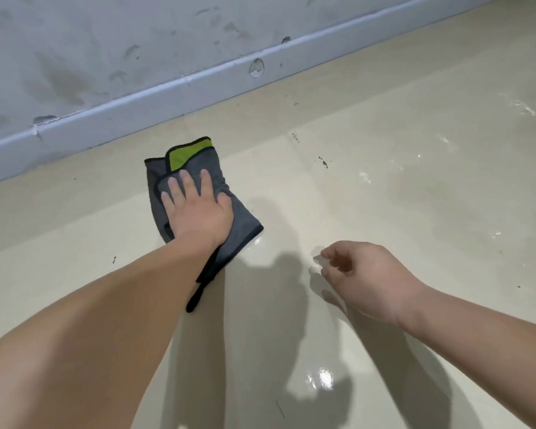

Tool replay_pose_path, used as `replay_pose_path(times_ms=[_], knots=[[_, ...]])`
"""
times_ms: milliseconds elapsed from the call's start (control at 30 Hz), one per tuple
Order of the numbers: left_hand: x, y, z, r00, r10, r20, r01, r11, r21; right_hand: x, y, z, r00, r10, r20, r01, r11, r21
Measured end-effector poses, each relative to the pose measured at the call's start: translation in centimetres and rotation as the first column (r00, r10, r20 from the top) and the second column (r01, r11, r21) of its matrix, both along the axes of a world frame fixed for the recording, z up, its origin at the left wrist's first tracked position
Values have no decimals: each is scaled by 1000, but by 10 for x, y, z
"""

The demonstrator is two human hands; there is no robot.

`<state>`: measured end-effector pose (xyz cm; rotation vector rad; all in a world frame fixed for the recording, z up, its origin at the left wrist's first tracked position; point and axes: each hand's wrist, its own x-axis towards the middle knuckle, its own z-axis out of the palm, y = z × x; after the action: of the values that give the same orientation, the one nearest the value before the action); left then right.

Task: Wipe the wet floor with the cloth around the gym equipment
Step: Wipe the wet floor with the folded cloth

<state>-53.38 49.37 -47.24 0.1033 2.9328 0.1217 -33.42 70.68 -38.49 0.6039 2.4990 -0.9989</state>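
Note:
A folded grey cloth (245, 224) with a green corner and black trim lies on the beige floor (384, 181), a short way from the wall. My left hand (195, 209) presses flat on top of it, fingers spread toward the wall. A black loop of the cloth trails out beneath my left wrist. My right hand (369, 274) hovers just above the floor to the right of the cloth, fingers loosely curled and holding nothing. Wet shiny patches glint on the floor at the right and near the bottom middle. No gym equipment is in view.
A scuffed grey wall (106, 41) with a pale skirting board (174, 94) runs diagonally across the top. The skirting has chips and a round hole (256, 68). Small dark specks dot the floor beyond my right hand.

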Motion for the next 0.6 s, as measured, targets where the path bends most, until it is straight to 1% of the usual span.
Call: replay_pose_path(times_ms=[33,100,167,233,267,333,367,400,433,500,533,567,600], knots=[[8,11,0,1000,5,1,-5,1000,6,8,6,1,1000,-12,12,12,1000,21],[29,34,2,998,-57,-3,57,998,4,27,21,6,999,-53,3,53,998,36],[61,66,3,983,-181,-11,181,983,-2,49,38,12,992,-126,-23,126,992,9],[98,103,2,945,-325,-27,324,946,-13,72,53,16,970,-231,-71,229,973,-36],[119,122,2,919,-394,-29,394,919,-10,83,59,18,944,-312,-108,304,949,-83],[167,155,4,848,-529,-24,530,848,15,102,65,20,854,-491,-171,457,866,-205],[195,167,3,799,-600,-34,601,799,32,110,66,20,812,-552,-191,506,828,-241],[223,175,3,739,-671,-50,673,736,65,116,67,19,789,-579,-206,530,811,-249],[251,178,4,664,-746,-58,747,657,104,124,68,17,789,-576,-214,534,815,-226],[289,172,3,459,-886,-72,884,447,138,136,70,12,820,-533,-209,512,846,-147],[292,166,3,362,-928,-92,926,346,150,142,71,11,835,-515,-194,503,857,-114],[285,160,2,288,-949,-133,951,267,156,147,71,11,847,-501,-178,492,866,-91],[272,154,-1,247,-954,-168,963,224,147,150,71,11,857,-486,-171,481,874,-71]])
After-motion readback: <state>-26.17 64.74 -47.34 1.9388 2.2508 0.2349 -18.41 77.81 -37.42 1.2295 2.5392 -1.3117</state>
